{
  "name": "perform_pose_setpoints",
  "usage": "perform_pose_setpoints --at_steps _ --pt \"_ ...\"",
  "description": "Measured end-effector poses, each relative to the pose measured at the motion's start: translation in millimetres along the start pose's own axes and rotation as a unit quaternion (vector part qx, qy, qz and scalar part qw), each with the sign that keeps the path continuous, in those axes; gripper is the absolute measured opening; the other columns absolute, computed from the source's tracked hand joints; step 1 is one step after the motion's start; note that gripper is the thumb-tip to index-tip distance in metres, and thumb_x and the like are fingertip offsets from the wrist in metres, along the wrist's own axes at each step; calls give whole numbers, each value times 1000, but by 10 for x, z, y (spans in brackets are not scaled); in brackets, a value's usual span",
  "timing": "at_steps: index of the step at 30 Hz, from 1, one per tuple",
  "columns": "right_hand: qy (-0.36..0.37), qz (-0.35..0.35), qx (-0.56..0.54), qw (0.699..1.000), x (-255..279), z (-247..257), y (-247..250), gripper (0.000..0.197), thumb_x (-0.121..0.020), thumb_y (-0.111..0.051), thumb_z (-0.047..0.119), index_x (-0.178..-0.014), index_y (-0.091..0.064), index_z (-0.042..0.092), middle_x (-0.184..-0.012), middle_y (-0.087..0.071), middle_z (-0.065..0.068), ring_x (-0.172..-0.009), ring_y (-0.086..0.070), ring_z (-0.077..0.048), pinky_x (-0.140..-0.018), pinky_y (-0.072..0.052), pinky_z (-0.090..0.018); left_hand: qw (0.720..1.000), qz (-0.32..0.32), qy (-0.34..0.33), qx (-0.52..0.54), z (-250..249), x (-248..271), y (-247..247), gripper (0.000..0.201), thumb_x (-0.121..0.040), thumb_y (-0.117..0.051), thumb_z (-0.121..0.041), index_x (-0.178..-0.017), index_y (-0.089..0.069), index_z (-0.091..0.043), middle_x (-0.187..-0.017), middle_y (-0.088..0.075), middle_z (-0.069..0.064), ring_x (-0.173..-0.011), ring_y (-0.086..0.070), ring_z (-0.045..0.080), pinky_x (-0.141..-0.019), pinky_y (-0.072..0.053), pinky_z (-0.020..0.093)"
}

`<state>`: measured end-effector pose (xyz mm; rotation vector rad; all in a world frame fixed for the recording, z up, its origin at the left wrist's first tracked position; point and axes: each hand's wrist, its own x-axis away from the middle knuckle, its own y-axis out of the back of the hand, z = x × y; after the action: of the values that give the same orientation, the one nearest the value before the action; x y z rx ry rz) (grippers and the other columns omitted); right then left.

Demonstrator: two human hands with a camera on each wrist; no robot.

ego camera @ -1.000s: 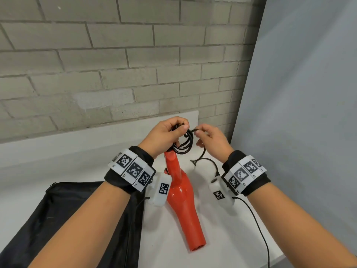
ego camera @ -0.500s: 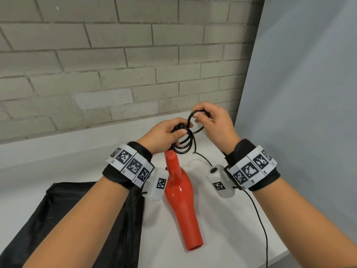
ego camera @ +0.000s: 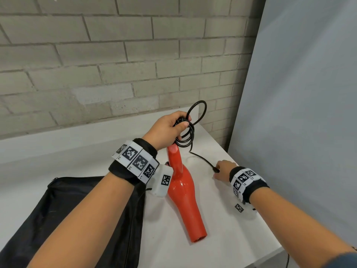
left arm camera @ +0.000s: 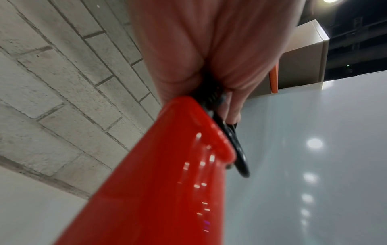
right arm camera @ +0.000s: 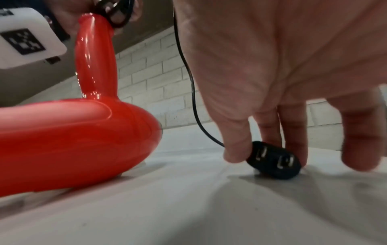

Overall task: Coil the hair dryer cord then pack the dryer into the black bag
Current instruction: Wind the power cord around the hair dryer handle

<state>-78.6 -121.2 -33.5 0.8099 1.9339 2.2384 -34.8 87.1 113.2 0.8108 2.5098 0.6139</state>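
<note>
A red hair dryer lies on the white table, nozzle toward me, handle pointing up at the far end. My left hand grips several loops of the black cord above the handle tip; one loop sticks up past the fingers. The dryer handle and the bunched cord fill the left wrist view. The cord's free end runs down to the black plug on the table, pinched between the thumb and fingers of my right hand. The black bag lies flat at the left.
A grey brick wall stands behind the table and a pale blue panel closes off the right side. The table's front right edge runs close by my right forearm.
My right hand let go of the loop it held up by the left hand and dropped to the table, where it now pinches the plug. The left hand kept the coil.
</note>
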Motion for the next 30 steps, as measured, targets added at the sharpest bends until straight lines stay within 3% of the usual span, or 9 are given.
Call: perform_pose_setpoints --at_steps 7,9,12,14,16,19,22,27,30 --pt "5 31 -39 999 14 7 67 38 -95 -37 10 -132 -43 4 -137 -48 -13 -126 -46 -27 -104 -35 -29 1000 5 -5 19 10 -7 -31 18 -93 -44 -17 -105 -54 -28 -85 -51 -15 -61 -51 7 -51 -42 5" --pt "31 42 -79 995 67 -18 178 35 -94 -37 4 -127 -48 6 -119 -56 -13 -108 -53 -26 -84 -45 -22 999 -2 -10 35 22 -12 -41 22 -93 -44 -15 -109 -54 -27 -85 -50 -14 -62 -51 6 -53 -42 5" --pt "23 -8 -254 967 85 -89 284 22 -87 -40 -5 -91 -49 14 -83 -53 -9 -64 -49 -19 -52 -41 -20 999 -15 -9 52 49 -20 -50 20 -93 -44 -14 -107 -54 -26 -80 -50 -11 -56 -50 4 -51 -41 7" --pt "39 -58 -416 907 90 -98 354 26 -87 -45 -6 -77 -44 18 -78 -52 -10 -60 -54 -18 -50 -46 -20 998 -20 -10 61 66 -35 -49 18 -93 -44 -14 -104 -53 -24 -77 -50 -9 -54 -49 3 -51 -40 7" --pt "88 -96 -573 809 187 -37 455 29 -89 -44 -8 -75 -43 18 -84 -52 -13 -56 -61 -16 -48 -51 -17 997 -23 -3 68 78 -49 -46 16 -94 -43 -15 -101 -52 -26 -81 -51 -10 -55 -49 5 -53 -41 11" --pt "199 -181 -690 672 418 99 623 27 -90 -43 -8 -80 -43 17 -93 -53 -16 -55 -68 -8 -59 -57 -17 997 -38 10 74 91 -67 -44 15 -94 -42 -16 -99 -52 -27 -84 -52 -11 -56 -50 8 -57 -42 18" --pt "316 -193 -744 557 656 226 730 16 -83 -59 8 -86 -45 14 -94 -53 -15 -69 -70 -15 -71 -59 -27 996 -47 13 80 98 -79 -47 15 -94 -41 -17 -97 -52 -28 -85 -51 -11 -57 -50 10 -60 -43 21" --pt "369 -254 -688 571 760 542 712 32 -72 -56 -3 -80 -56 27 -79 -63 12 -84 -61 -12 -81 -53 -24 994 -37 14 104 88 -99 -76 19 -95 -40 -16 -93 -52 -31 -85 -52 -10 -57 -49 9 -61 -44 21" --pt "360 -284 -658 597 752 654 670 29 -73 -55 -2 -80 -54 25 -80 -59 8 -78 -59 0 -77 -50 -16 993 -22 3 120 67 -96 -106 16 -95 -40 -14 -100 -53 -23 -81 -52 -6 -62 -49 8 -57 -44 11"
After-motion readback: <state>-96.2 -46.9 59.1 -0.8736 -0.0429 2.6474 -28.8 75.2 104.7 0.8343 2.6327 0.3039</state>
